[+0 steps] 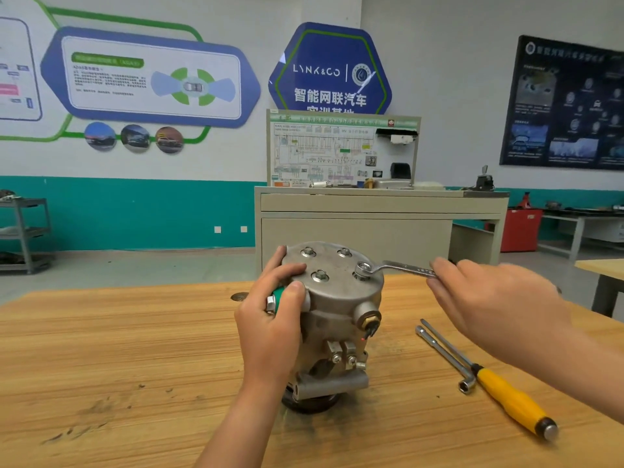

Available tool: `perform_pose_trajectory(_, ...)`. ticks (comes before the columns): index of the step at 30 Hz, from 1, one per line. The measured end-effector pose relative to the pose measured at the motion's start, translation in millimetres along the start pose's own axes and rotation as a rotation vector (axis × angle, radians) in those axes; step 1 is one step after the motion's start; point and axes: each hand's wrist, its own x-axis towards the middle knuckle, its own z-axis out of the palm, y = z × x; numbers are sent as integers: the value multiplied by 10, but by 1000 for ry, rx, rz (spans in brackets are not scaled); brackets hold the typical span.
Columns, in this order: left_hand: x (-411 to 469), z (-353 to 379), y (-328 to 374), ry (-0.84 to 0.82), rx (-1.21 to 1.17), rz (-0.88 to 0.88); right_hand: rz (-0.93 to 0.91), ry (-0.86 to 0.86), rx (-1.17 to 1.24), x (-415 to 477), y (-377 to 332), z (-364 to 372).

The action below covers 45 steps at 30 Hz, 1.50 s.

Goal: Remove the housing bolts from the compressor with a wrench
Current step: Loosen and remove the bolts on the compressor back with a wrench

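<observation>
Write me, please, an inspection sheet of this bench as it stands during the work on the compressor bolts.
Surface: wooden table, scuffed, with dark marks.
Job's things: compressor standing on end; four housing bolts in its top plate; wrench with its ring end on the right-hand bolt.
Clutter: yellow-handled screwdriver and L-shaped socket wrench lying right of the compressor.
Grippers: left hand grips the compressor's side; right hand holds the end of the wrench handle.
Cables: nothing seen on the table.
Surroundings: beige cabinet carrying a wiring-diagram board; wall posters; grey shelf at left.
</observation>
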Motion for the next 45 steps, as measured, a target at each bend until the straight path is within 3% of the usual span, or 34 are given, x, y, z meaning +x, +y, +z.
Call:
perform_pose_trajectory(5,3,-61,-10,52,-76,-36,19,71,15,507,-9,400)
perform_pose_trajectory(11,25,-130,35,58,-61,-45,-241,132,212,1218,-332,462)
perform_pose_trajectory(13,4,-164,19,74,-66,-44,-86,225,318,1206,-324,396)
perform_pose_trajectory(16,-8,-210,-7,100,-89,-56,309,230,711,1067,-201,271)
perform_pose_trajectory(18,-10,-207,-7,103,-95,-57,379,251,909,932,-123,140)
perform_pose_trajectory(23,-13,-143,14,77,-72,-52,70,-82,547,322,-123,-191)
perform_pose_trajectory(27,-17,-102,35,80,-51,-41,2,-164,144,112,-98,-251)
perform_pose_trajectory(34,-13,-144,20,87,-58,-45,2,-241,124,85,-128,-133)
perform_pose_trajectory(43,-31,-127,17,80,-43,-21,-68,-449,-78,130,-446,-487)
perform_pose_trajectory(45,-13,-155,3,79,-73,-45,-67,-381,-90,112,-448,-468)
